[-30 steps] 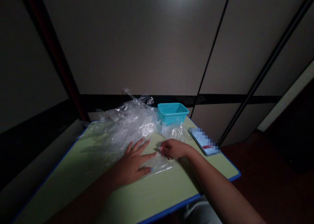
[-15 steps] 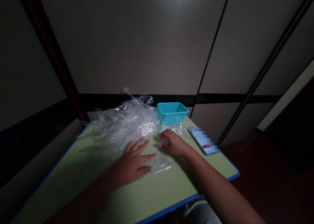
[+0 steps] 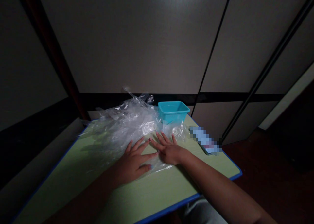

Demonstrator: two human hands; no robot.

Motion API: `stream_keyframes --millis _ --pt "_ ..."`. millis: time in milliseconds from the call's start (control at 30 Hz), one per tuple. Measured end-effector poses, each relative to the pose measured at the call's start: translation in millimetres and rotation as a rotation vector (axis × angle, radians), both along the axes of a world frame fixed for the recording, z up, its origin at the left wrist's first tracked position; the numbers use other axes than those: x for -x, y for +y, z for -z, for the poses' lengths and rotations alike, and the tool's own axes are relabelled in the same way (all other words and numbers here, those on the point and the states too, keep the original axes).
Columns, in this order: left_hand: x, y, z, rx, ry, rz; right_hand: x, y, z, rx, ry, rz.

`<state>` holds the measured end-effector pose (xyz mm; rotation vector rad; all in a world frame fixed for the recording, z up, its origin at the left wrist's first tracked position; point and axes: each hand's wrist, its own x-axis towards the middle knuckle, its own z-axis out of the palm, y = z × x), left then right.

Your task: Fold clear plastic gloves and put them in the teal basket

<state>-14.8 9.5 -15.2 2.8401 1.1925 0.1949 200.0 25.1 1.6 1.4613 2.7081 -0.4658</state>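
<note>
My left hand (image 3: 132, 163) lies flat with spread fingers on a clear plastic sheet or bag (image 3: 163, 166) on the green table (image 3: 157, 196). Beside it, my right hand (image 3: 169, 150) also rests palm down, fingers stretched out, its fingertips close to those of the left. Neither hand grips anything. Beyond my left hand spreads a large crumpled heap of clear plastic bags (image 3: 127, 119). A turquoise rectangular basket (image 3: 173, 112) stands behind my right hand, with a smaller piece of crumpled clear plastic (image 3: 179, 129) in front of it.
A phone (image 3: 205, 140) lies near the table's right edge, its screen blurred out. The table has a blue rim (image 3: 169, 210). Behind it rise grey cabinet panels (image 3: 142, 47) with dark strips.
My right hand has opened from curled fingers and come down flat on the plastic, slightly nearer to me. My left hand has stayed in place.
</note>
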Motion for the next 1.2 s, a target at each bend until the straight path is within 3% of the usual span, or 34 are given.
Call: stream_keyframes --millis 667,1200 --pt "4 2 6.7 -0.035 -0.021 0.004 -21 6 -15.7 0.166 -0.191 0.089" --pt "4 4 6.3 -0.056 -0.027 0.018 -40 16 -20.7 0.188 -0.235 0.154"
